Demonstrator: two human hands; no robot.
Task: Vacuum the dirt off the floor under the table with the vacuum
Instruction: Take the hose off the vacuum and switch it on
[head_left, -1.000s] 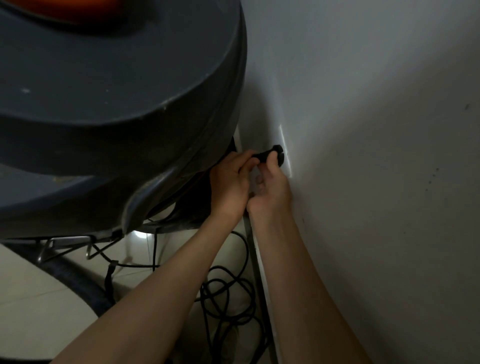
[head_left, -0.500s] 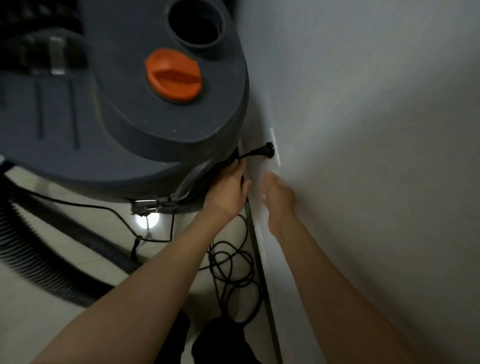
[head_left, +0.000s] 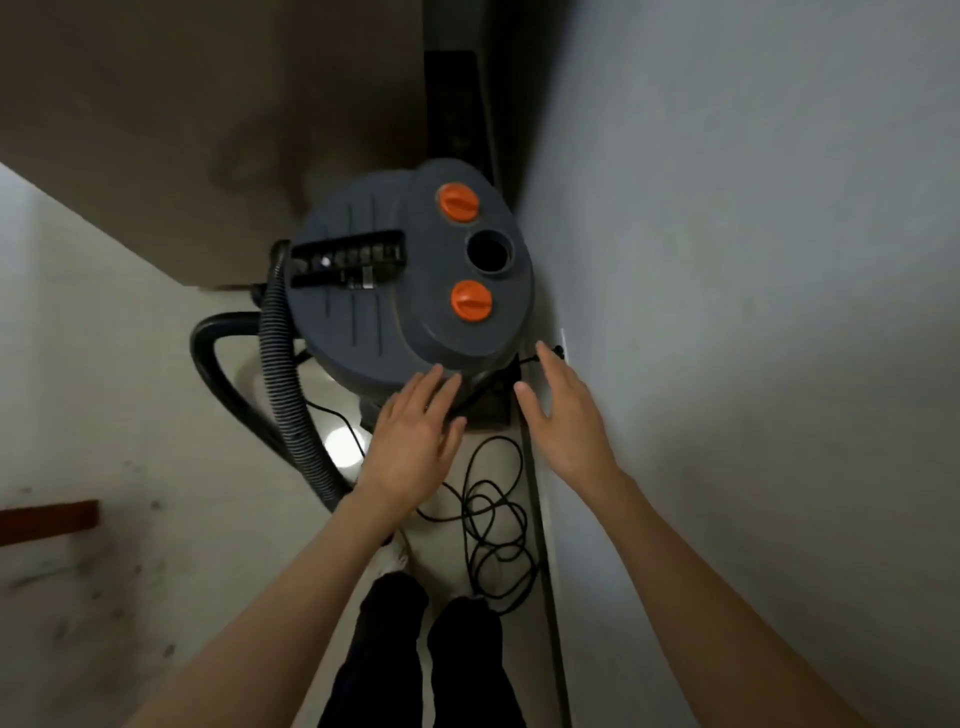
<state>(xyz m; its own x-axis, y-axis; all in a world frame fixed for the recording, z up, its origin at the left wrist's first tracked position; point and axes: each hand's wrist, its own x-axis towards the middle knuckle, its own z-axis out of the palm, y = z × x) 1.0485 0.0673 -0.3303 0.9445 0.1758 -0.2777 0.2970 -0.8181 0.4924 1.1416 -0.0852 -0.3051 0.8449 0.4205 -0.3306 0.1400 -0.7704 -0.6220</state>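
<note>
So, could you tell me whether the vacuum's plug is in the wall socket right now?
In. The black plug sits against the white socket plate on the wall, its cord running back behind the vacuum; neither hand touches it.

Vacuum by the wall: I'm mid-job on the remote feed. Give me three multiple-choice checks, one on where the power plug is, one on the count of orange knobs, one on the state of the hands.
1. Where is the plug?
A. Lying on the floor
B. In the socket on the wall
C. Held in the left hand

2. How many orange knobs sit on the vacuum lid?
A. One
B. Two
C. Three

3. What are the hands doing?
A. Both open, holding nothing
B. Right hand grips the hose
C. Both pinch the cord

Answers:
1 B, the plug sits against the wall plate, its cord trailing to loose loops on the floor.
2 B, one orange knob lies beyond the round port and another nearer.
3 A, the left hand and right hand show spread fingers with no grip on anything.
</note>
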